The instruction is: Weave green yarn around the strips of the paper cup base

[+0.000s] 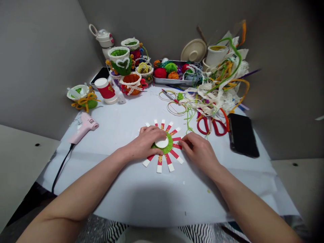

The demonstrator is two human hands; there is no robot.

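Note:
A cut paper cup lies spread on the table like a sun, with red and white strips [168, 163] around a white round base [162, 143]. Green yarn [170, 145] is wound in a ring about the base. My left hand [148, 140] rests over the left part of the piece, its fingers apart on the base and the yarn ring. At the right-hand strips, my right hand [196, 148] is closed in a pinch, with thumb and forefinger at the strip ends; a thin strand seems to run there, too fine to make out.
A pink glue gun [84, 128] lies at the left, a red cup [106, 90] behind it. Yarn-wrapped baskets [121, 62] and a tray of yarn balls [174, 81] stand at the back. Red scissors [212, 127], a black phone [243, 135] and tangled trims [215, 94] lie right.

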